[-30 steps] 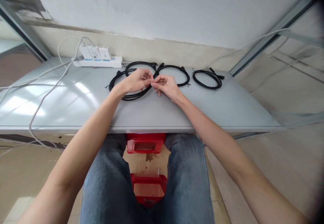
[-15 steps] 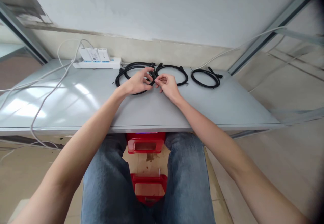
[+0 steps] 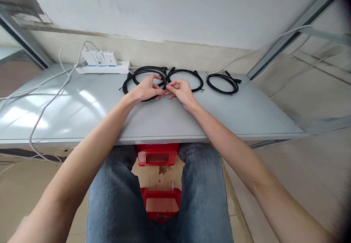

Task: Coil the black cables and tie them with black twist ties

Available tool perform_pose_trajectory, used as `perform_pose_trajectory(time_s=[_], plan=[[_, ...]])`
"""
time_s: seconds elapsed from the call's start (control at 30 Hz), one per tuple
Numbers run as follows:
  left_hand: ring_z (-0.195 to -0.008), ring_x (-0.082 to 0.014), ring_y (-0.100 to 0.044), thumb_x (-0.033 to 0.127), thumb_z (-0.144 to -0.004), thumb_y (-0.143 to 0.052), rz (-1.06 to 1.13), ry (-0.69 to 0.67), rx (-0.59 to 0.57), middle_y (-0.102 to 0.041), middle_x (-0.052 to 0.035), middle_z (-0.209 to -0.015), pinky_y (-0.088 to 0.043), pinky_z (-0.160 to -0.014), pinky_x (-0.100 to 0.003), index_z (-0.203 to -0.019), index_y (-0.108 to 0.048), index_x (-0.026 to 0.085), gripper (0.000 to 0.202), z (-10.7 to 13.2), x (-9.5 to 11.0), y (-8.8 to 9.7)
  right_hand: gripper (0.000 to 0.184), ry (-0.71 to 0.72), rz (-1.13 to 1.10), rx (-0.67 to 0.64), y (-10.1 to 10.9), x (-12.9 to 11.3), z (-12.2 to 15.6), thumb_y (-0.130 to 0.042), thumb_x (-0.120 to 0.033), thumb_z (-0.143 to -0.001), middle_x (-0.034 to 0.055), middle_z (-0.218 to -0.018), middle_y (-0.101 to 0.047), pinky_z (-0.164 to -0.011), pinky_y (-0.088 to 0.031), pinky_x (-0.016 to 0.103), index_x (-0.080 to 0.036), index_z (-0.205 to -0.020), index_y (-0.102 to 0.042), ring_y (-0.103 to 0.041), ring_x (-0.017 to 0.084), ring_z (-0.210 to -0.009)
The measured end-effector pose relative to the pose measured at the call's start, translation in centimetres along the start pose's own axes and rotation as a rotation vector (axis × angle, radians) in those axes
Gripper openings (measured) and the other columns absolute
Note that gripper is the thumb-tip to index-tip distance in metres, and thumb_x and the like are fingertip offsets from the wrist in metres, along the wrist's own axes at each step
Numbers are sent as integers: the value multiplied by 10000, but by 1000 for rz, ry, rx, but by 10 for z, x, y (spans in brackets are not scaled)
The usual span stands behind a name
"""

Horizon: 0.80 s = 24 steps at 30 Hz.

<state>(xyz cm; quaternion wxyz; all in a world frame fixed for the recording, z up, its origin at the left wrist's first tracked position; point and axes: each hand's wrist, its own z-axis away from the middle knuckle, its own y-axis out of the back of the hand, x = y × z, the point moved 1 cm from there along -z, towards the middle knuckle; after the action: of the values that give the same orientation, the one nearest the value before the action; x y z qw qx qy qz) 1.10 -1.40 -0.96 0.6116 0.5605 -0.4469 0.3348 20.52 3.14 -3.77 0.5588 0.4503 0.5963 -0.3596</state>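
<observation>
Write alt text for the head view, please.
Left hand grips a coiled black cable on the grey table, right hand pinching at its right edge. Two more black coils lie to the right; a white power strip sits back left.

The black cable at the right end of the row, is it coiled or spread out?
Coiled: the black cable lies in a round loop, flat on the table.

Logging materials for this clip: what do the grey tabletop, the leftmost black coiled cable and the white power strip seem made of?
Grey tabletop: likely painted metal or laminate, smooth semi-gloss; it reflects light patches. Leftmost black coiled cable: flexible rubbery plastic jacket, matte; it bends in loose loops. White power strip: hard moulded plastic, slightly glossy, crisp edges.
</observation>
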Motion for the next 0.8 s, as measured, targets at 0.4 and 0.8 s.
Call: perform_pose_trajectory(time_s=[0.4,0.8], plan=[[-601,-138,-601,298,-863,-819,-109,-99,31,-743,-46,-729,-475,-611,-271,-954,-743,147,192,-2,6,0,310,113,-1,-92,-4,7,-5,-906,-322,-939,3,-795,-762,-720,-679,285,-233,-960,-610,-788,164,-742],[-573,-141,-527,317,-859,-734,-207,-108,59,-692,-39,-683,-400,-579,-292,-884,-682,184,146,-1,8,0,215,376,223,-30,-8,11,-6,-773,-362,-979,0,-872,-691,-554,-548,247,-262,-1009,-585,-673,150,-719]])
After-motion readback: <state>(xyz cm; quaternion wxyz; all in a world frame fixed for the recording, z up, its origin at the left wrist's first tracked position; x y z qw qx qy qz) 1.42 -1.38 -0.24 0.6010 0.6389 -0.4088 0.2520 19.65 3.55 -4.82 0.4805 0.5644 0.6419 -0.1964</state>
